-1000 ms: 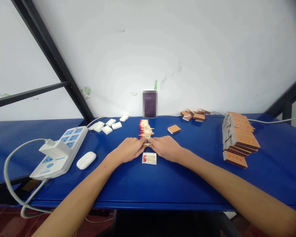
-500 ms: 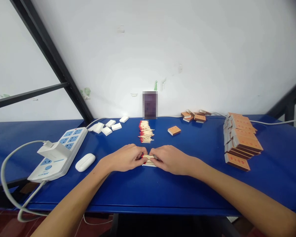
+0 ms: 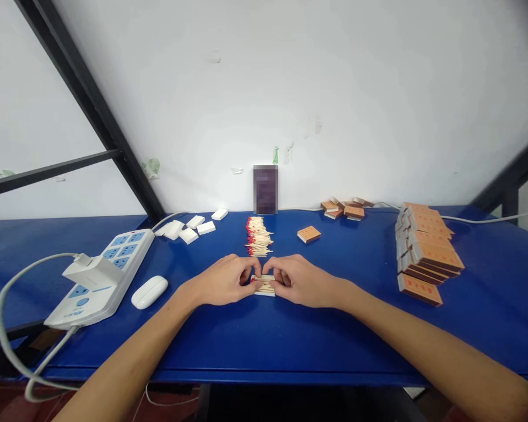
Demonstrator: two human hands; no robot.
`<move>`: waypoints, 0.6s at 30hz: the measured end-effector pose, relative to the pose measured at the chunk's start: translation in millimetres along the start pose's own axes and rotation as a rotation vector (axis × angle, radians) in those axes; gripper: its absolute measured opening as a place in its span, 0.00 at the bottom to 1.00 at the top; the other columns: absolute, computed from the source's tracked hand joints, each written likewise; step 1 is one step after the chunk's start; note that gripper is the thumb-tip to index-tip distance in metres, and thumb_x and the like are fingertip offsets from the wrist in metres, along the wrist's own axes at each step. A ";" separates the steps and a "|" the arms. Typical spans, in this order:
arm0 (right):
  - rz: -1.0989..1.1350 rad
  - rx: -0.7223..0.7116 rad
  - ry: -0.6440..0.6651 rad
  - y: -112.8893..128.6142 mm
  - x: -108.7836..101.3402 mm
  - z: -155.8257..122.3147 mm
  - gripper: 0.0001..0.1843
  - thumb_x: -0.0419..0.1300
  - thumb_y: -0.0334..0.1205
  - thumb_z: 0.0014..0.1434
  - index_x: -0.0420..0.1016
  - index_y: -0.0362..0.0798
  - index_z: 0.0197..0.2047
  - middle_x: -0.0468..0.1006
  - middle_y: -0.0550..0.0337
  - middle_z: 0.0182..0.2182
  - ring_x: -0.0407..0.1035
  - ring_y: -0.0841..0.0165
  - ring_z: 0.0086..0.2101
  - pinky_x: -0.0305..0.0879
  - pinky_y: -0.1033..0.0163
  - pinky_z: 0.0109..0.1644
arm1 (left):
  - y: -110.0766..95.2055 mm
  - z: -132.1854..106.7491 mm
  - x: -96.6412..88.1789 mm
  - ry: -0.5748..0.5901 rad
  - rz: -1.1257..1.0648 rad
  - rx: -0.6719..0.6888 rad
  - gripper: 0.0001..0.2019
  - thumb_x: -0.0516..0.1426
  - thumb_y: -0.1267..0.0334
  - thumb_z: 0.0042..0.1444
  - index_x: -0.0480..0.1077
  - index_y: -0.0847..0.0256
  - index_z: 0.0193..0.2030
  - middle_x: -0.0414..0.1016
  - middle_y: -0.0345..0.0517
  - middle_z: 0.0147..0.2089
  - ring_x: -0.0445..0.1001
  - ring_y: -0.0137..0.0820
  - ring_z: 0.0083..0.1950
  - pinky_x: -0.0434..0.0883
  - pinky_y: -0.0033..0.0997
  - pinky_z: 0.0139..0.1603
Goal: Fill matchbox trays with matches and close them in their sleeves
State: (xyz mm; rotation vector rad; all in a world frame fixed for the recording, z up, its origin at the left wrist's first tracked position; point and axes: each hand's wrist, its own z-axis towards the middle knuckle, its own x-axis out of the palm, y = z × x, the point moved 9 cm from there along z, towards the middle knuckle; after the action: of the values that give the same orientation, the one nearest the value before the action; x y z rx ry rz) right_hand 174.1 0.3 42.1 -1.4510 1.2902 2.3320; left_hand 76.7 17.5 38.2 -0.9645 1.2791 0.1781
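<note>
A small white matchbox tray (image 3: 264, 287) holding red-tipped matches lies on the blue table (image 3: 290, 328), between my two hands. My left hand (image 3: 226, 280) has its fingers curled and pinched on the tray's left end. My right hand (image 3: 298, 280) mirrors it, fingers curled and pinched on the right end. Both hands rest on the table top. Just beyond the hands lies a pile of loose matches (image 3: 259, 235) with red heads facing left.
Several empty white trays (image 3: 192, 227) lie at the back left. A white power strip (image 3: 101, 276) with a plugged adapter and a white case (image 3: 149, 292) sit at left. One orange matchbox (image 3: 308, 234), a small heap (image 3: 345, 207) and a large stack (image 3: 426, 249) stand at right.
Both hands moved from the near end of the match pile back to the white tray, carrying matches, and now pinch its two ends.
</note>
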 end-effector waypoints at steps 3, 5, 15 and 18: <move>0.012 -0.031 0.006 5.0 -1.4 0.1 0.10 0.56 0.32 0.61 0.72 0.45 0.46 0.64 0.70 0.22 0.59 0.74 0.24 0.56 0.67 0.32 | -0.1 1.4 1.5 -0.008 -0.032 0.020 0.09 0.54 0.56 0.63 0.66 0.59 0.37 0.66 0.34 0.23 0.62 0.25 0.24 0.55 0.26 0.27; 0.002 -0.043 0.000 6.0 -1.5 0.2 0.08 0.56 0.34 0.61 0.72 0.46 0.44 0.64 0.70 0.23 0.58 0.74 0.24 0.55 0.67 0.32 | 0.4 1.7 0.6 -0.011 -0.069 0.023 0.09 0.52 0.57 0.65 0.66 0.59 0.38 0.67 0.34 0.24 0.62 0.25 0.24 0.55 0.26 0.27; -0.027 -0.057 0.018 4.6 3.3 -1.5 0.06 0.57 0.40 0.64 0.69 0.47 0.42 0.63 0.69 0.24 0.58 0.74 0.25 0.54 0.67 0.32 | 7.3 2.8 1.2 0.058 -0.207 -0.010 0.15 0.50 0.58 0.66 0.75 0.63 0.45 0.68 0.38 0.26 0.62 0.25 0.26 0.59 0.25 0.28; -0.061 -0.065 0.020 5.7 5.0 -1.1 0.07 0.58 0.40 0.62 0.69 0.47 0.43 0.65 0.68 0.25 0.59 0.74 0.26 0.53 0.66 0.33 | 7.1 3.6 2.1 0.056 -0.227 -0.011 0.17 0.49 0.56 0.66 0.75 0.63 0.41 0.69 0.39 0.26 0.61 0.25 0.26 0.59 0.25 0.29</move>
State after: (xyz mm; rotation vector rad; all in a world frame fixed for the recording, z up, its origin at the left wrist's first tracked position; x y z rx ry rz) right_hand 169.4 -5.8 41.5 -1.5141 1.1672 2.3470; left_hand 75.7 23.5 32.6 -1.1225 1.2101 -0.0187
